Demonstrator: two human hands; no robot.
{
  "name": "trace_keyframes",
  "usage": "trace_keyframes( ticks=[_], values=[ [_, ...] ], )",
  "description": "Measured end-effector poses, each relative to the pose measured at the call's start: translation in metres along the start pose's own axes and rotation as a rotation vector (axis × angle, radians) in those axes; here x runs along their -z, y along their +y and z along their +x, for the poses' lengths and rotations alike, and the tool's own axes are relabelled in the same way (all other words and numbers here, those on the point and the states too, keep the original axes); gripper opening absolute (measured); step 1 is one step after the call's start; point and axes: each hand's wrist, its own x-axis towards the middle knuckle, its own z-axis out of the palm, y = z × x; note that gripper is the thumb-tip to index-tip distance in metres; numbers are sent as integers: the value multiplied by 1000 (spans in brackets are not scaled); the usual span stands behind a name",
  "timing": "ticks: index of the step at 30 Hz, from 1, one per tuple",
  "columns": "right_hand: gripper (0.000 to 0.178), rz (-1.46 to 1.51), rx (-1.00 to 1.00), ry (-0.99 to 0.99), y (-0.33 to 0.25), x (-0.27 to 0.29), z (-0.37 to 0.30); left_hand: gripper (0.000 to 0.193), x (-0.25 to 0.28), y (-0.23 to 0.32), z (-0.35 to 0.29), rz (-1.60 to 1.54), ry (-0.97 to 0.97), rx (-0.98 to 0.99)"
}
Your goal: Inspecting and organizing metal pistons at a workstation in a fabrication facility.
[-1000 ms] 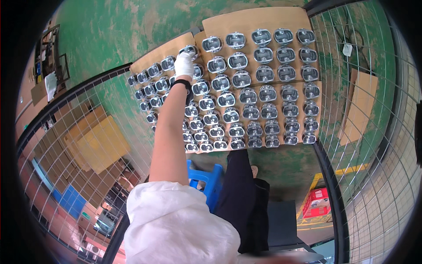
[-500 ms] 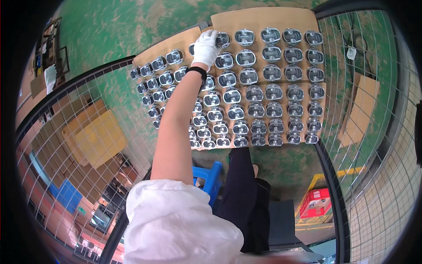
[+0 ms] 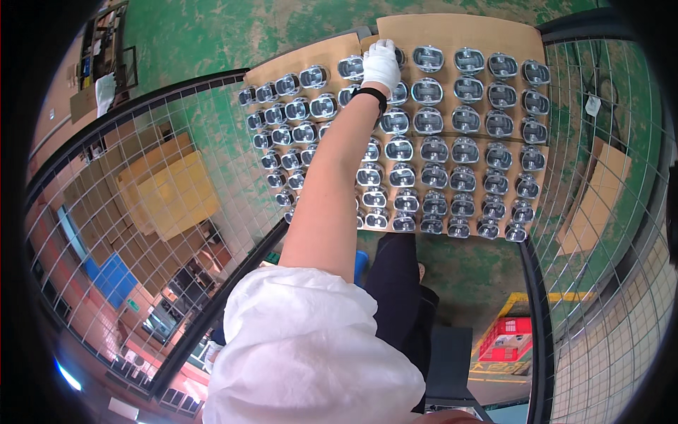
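My left hand (image 3: 381, 65), in a white glove with a black band at the wrist, reaches to the far row of metal pistons. Its fingers are curled down against one piston (image 3: 400, 58), which is partly hidden behind the glove. Just left of the hand stands another piston (image 3: 351, 68), and to the right is one more (image 3: 427, 59). Several rows of silver pistons cover the brown cardboard sheet (image 3: 452, 27). My forearm hides part of the rows. My right hand is out of view.
Black-framed wire mesh panels (image 3: 600, 177) flank the cardboard. Beyond the left mesh are stacked cardboard and a yellow sheet (image 3: 180, 194). A red crate (image 3: 507, 339) sits low at the right. Green floor (image 3: 212, 42) surrounds the stand.
The view has shifted, so the pistons and cardboard appear farther right. My left hand has moved slightly right along the far row and now covers more of one piston.
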Motion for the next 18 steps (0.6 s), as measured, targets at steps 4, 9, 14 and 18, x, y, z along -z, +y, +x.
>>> trace_keyframes(
  ticks=[4,9,14,18],
  values=[
    [56,-26,-4,6,3,1,2,54,6,17,-15,-34,69,49],
    [56,-59,-7,16,4,5,4,52,12,33,-75,-147,317,-63],
    [57,-52,0,4,7,15,3,53,31,21,-240,-255,141,4],
    [58,-25,25,-12,12,29,-1,38,67,-11,-402,23,-468,163]
  ],
)
